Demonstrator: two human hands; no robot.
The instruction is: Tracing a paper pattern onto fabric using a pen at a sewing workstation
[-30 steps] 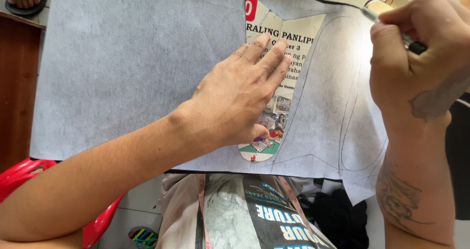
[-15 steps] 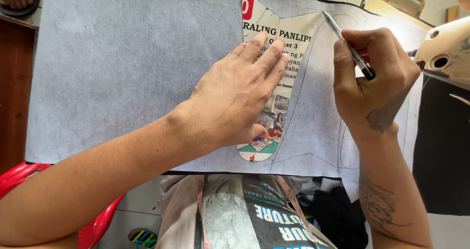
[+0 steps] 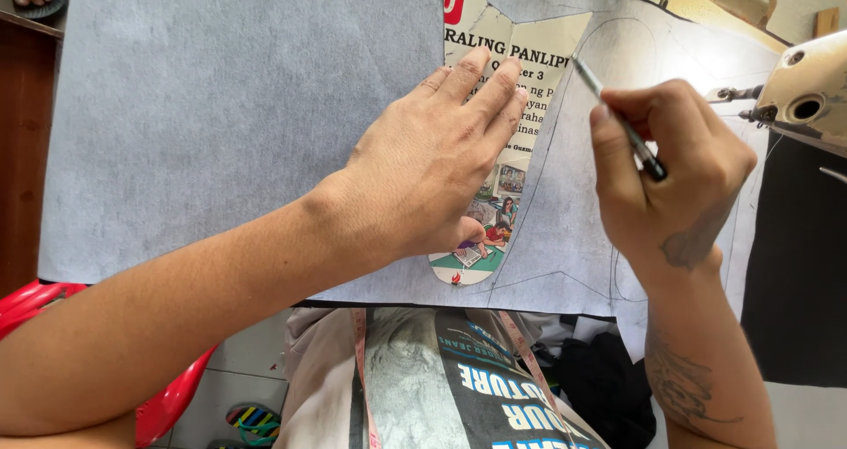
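Template: a printed card cut-out [image 3: 520, 70], tapering to a rounded tip, lies flat on the grey sheet at the top centre; judged thin, light and springy, likely to skid unless pinned.
Hold point: best pressed flat across its middle, where the palm now sits, leaving the edges free.
Left hand [image 3: 432, 167]: spread flat, fingers together, pressing the template down.
Right hand [image 3: 666, 175]: at three o'clock of the template, pinching a dark pen [image 3: 618, 118], tip close to the template's right edge.
Grey sheet [image 3: 221, 123]: soft, limp fabric-like layer with faint traced outlines; probably wrinkles if dragged.
Print: red block at the template's twelve o'clock, dark lettering below, colourful picture towards six.
Sewing machine [image 3: 807, 92]: cream, at three o'clock, well apart.
Measuring tape [image 3: 360, 370]: hangs at six o'clock.
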